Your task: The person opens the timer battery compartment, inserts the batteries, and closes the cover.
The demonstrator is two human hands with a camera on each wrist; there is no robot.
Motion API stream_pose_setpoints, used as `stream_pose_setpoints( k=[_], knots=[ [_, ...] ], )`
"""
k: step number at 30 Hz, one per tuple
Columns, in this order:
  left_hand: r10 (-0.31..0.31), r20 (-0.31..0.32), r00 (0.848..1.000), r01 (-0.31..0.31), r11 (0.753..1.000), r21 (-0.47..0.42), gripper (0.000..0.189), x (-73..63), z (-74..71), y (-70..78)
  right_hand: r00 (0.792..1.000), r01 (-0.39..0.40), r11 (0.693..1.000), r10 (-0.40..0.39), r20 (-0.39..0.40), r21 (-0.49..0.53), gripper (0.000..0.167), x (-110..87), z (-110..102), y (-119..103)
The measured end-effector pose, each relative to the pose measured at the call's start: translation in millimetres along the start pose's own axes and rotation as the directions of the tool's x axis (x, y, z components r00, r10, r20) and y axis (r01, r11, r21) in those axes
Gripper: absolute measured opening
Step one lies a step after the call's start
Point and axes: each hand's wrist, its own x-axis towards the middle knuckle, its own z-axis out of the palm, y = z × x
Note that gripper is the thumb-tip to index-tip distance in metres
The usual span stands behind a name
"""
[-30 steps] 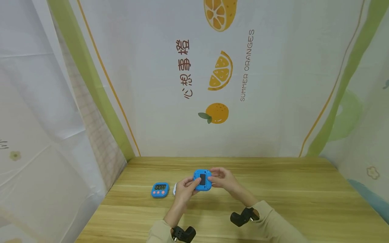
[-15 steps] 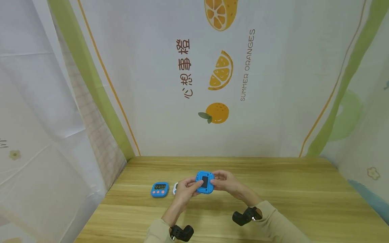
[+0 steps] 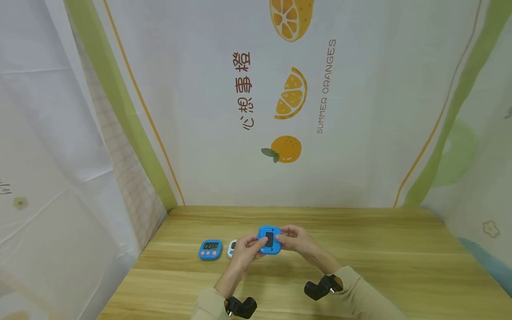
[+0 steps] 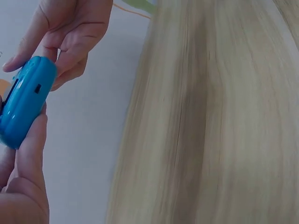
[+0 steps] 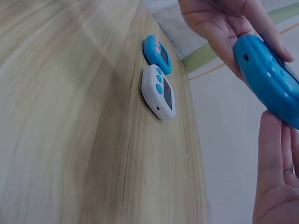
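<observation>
Both hands hold a blue digital timer (image 3: 270, 249) above the table, its back, with a dark rectangular patch, turned to the head view. My left hand (image 3: 245, 252) grips its left side, the thumb lying across the back. At the opposite edge, my right hand (image 3: 299, 242) pinches the timer between thumb and fingers. The left wrist view catches the held timer (image 4: 28, 100) edge-on, with a small dark slot in its side. In the right wrist view the left hand (image 5: 217, 23) is above and the right hand (image 5: 275, 186) below the casing.
On the wooden table (image 3: 360, 266), a second blue timer (image 3: 210, 250) with pink buttons lies left of the hands. Beside it sits a white timer (image 5: 156, 93) with blue buttons, partly hidden by the left hand in the head view. A printed curtain (image 3: 208, 169) hangs behind the table.
Over the last second the held timer and both hands have shifted slightly right and toward me. More of the white timer shows. Both hands keep their hold.
</observation>
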Motion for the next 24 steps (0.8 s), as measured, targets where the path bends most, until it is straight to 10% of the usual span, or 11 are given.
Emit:
stream_pose_setpoints(
  k=[13,24],
  knots=[
    [0.015,-0.032,0.999,-0.019,0.99,-0.142,0.047,5.6,3.2,-3.8,1.0,0.014,0.999,-0.013,0.015,-0.034,0.046,-2.7,3.2,3.2],
    [-0.023,0.06,0.998,0.021,0.999,0.028,0.053,-2.0,-1.0,-12.1,0.997,0.068,0.988,-0.073,-0.037,-0.137,0.037,-4.0,-3.0,0.3]
  ],
)
